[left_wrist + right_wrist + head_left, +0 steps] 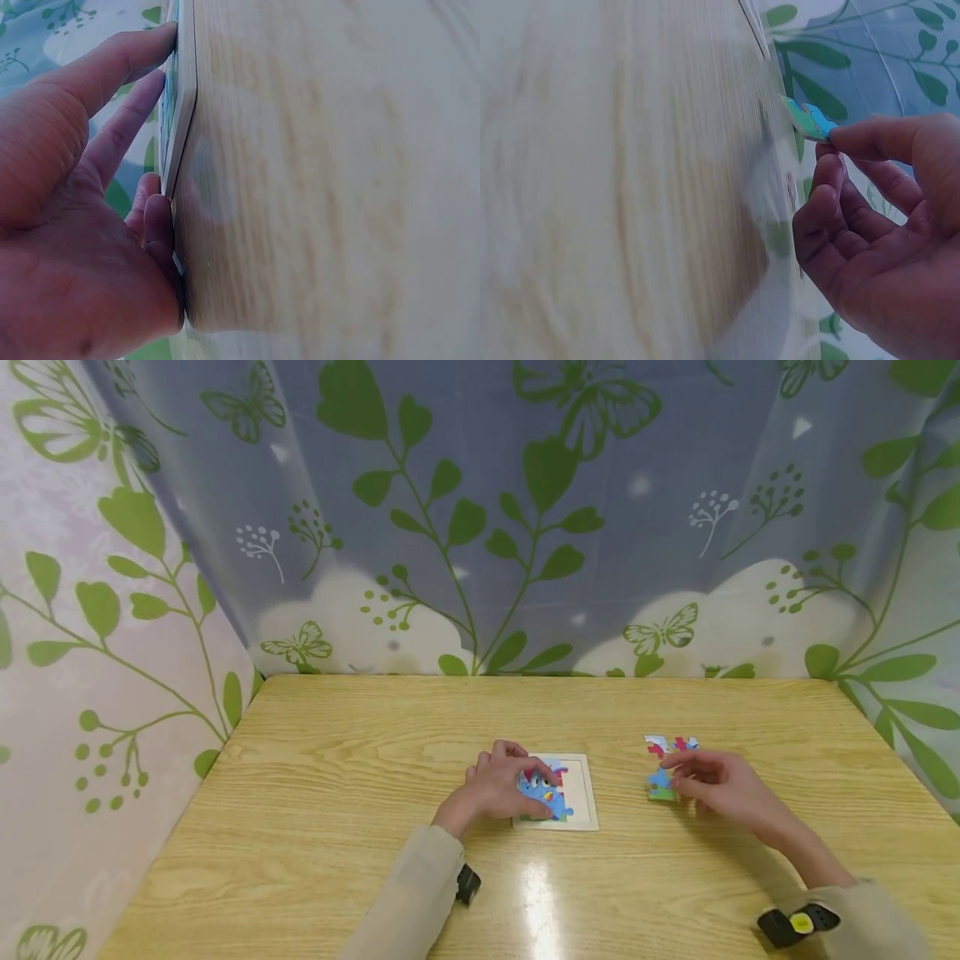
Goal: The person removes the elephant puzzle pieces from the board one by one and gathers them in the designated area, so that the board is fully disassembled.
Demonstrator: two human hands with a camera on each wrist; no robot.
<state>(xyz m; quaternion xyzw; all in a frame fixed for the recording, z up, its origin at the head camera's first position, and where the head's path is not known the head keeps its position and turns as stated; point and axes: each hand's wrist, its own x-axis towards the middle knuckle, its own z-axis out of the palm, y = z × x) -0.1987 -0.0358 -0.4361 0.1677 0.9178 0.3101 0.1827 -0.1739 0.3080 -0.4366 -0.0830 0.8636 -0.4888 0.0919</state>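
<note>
A square jigsaw board (pixel 591 802) with a pale wooden rim lies on the table. Joined pieces (pixel 542 792) with a blue cartoon face fill its left part, and bare backing shows at its right. My left hand (pixel 491 785) rests over the board's left side, thumb and fingertips touching the pieces; in the left wrist view its lower fingers lie by the board edge (pixel 182 112). To the right, my right hand (pixel 727 789) pinches a blue and green puzzle piece (pixel 806 120) between thumb and fingers, tilted up off the table in the right wrist view.
Loose red, white and blue puzzle pieces (pixel 656 744) lie just beyond the right hand. The wooden table (pixel 337 760) meets a leaf-patterned curtain (pixel 480 552) at its back and sides. Dark wrist devices (pixel 468 885) sit on both forearms.
</note>
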